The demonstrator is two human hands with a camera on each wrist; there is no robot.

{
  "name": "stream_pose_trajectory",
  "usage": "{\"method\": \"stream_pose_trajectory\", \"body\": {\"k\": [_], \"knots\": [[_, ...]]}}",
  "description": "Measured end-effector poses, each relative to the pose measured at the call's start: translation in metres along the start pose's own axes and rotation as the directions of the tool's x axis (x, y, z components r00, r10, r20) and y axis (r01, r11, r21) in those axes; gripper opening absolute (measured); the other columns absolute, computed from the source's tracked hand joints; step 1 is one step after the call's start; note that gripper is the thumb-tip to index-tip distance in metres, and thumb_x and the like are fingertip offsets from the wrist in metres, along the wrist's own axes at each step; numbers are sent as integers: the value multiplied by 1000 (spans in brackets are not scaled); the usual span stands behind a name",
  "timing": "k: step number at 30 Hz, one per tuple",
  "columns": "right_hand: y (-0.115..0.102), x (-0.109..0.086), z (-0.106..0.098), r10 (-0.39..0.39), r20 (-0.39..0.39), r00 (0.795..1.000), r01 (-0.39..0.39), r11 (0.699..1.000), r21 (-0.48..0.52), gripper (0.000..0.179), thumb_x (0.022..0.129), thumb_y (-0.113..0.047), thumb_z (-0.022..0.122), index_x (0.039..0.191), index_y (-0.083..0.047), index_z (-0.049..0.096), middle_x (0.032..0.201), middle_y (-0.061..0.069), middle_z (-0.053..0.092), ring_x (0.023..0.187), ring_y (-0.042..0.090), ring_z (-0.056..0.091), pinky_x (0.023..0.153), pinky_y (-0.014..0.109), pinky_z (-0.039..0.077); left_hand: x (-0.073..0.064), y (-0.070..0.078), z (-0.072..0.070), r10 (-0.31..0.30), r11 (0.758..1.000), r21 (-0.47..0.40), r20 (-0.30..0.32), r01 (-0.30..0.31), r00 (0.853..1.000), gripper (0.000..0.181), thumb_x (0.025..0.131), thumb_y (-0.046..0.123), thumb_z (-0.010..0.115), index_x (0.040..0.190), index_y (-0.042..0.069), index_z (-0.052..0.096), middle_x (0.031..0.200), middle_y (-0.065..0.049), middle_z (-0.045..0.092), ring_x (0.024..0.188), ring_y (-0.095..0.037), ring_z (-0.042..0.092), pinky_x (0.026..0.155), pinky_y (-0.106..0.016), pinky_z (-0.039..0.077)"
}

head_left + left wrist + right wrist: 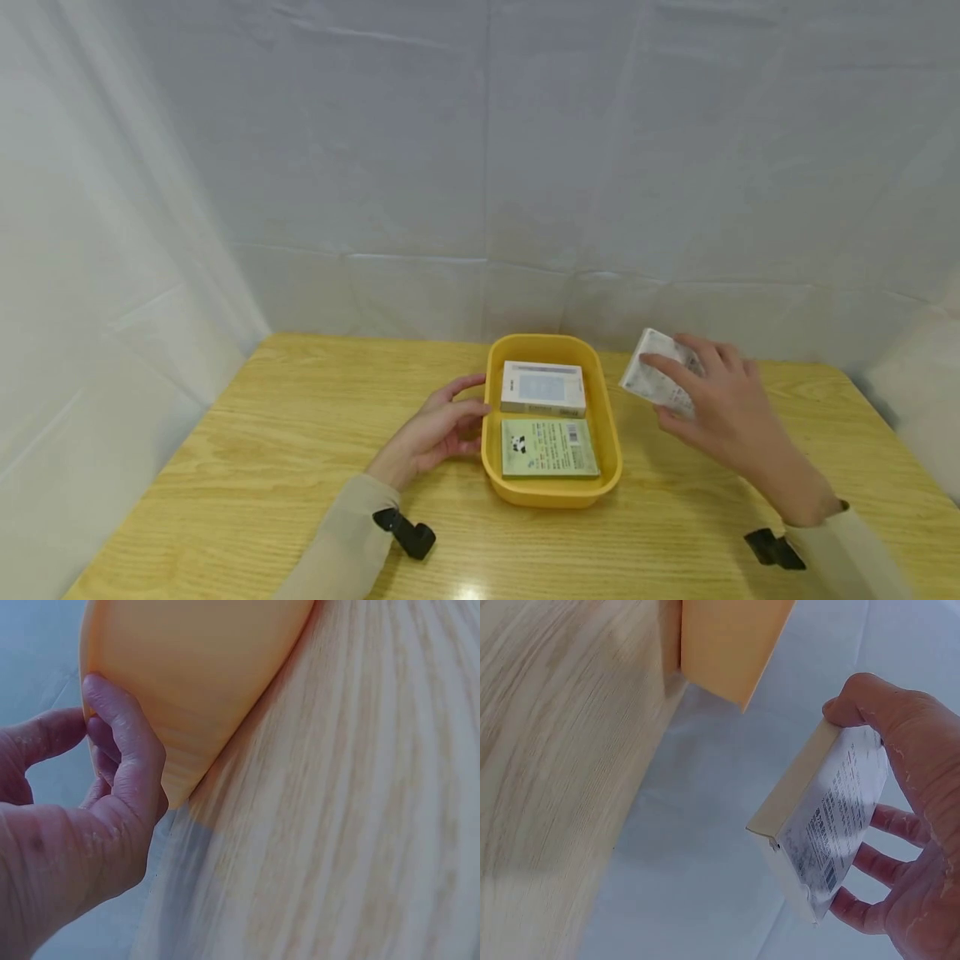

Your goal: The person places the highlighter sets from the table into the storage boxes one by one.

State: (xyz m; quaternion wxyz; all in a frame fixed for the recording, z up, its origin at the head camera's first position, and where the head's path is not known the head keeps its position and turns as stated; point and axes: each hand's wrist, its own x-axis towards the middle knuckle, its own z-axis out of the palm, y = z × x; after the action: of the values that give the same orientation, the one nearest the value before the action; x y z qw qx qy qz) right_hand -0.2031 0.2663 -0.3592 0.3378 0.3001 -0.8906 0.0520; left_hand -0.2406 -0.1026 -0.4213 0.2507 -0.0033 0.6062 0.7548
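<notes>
A yellow plastic tray [609, 433] stands on the table, with a white box [542, 388] at its far end and a green box [551, 448] with a panda picture at its near end. At the tray's left side, my left hand [438, 425] holds the rim between bent fingers and thumb, also seen against the outer wall in the left wrist view. My right hand [720, 408] grips a small white printed box [660, 371] by its edges, tilted in the air right of the tray. In the right wrist view, its thumb lies on one edge and fingers on the opposite one.
The wooden table [315, 417] carries the tray near its far edge. A whitish sheet [420, 167] hangs behind it and along the sides. A black strap mount [405, 533] sits on the left wrist, and another [775, 550] on the right.
</notes>
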Motion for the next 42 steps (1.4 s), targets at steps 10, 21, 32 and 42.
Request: {"method": "stream_pose_trajectory", "body": {"k": [10,21,32,42], "knots": [[-14,12,5,-9,23,1000,9,999,40,66,69,-22,85,132,-24,64,135,24,57,110,48,55,73,67,47,0,1,1,-2,1000,-3,1,2,1000,65,98,10,60,156,17,34,147,-21,55,101,-16,65,71,-30,57],[-33,26,8,-31,40,999,27,996,86,65,71,-20,87,132,-25,66,136,20,58,112,43,55,80,65,47,1,1,2,-8,1000,-9,13,9,1000,64,98,11,60,156,18,34,148,-20,54,106,-18,64,75,-32,58],[-50,35,15,-63,69,996,56,993,104,63,74,-25,88,133,-26,65,138,19,57,111,42,57,84,62,49,-1,1,4,-7,1000,-20,18,7,1000,66,97,10,61,157,18,34,147,-20,55,105,-17,64,74,-31,57],[-68,46,23,-116,105,988,104,988,116,64,75,-30,90,133,-28,65,140,17,57,115,40,57,88,57,51,-3,1,4,-1,1000,-24,23,2,1000,67,96,9,61,157,16,33,135,-15,62,97,-14,64,69,-29,56]]}}
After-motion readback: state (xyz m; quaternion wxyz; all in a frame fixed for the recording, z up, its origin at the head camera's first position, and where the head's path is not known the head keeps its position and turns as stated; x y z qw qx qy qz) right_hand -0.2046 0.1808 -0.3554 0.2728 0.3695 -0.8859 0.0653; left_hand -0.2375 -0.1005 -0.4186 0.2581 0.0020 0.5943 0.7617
